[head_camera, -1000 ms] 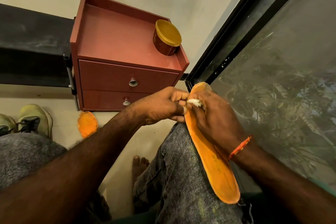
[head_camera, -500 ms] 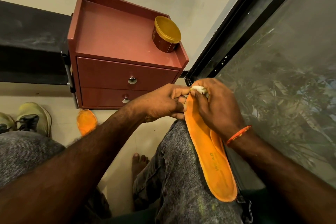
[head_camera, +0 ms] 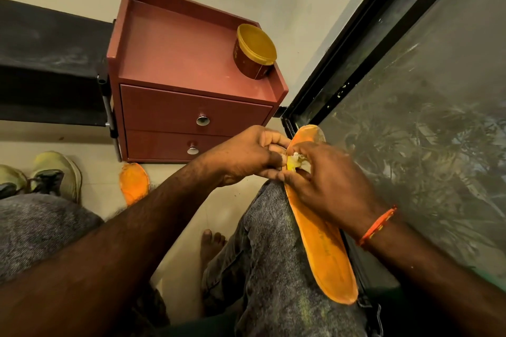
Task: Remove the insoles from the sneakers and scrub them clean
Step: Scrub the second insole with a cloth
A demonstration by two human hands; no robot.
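Pinched in the right hand: a small whitish-yellow scrub pad, pressed on the orange insole. Gripped at its edge by the curled left hand, resting along the right thigh. On the floor, a second insole before the red cabinet, near the yellow-green sneakers.
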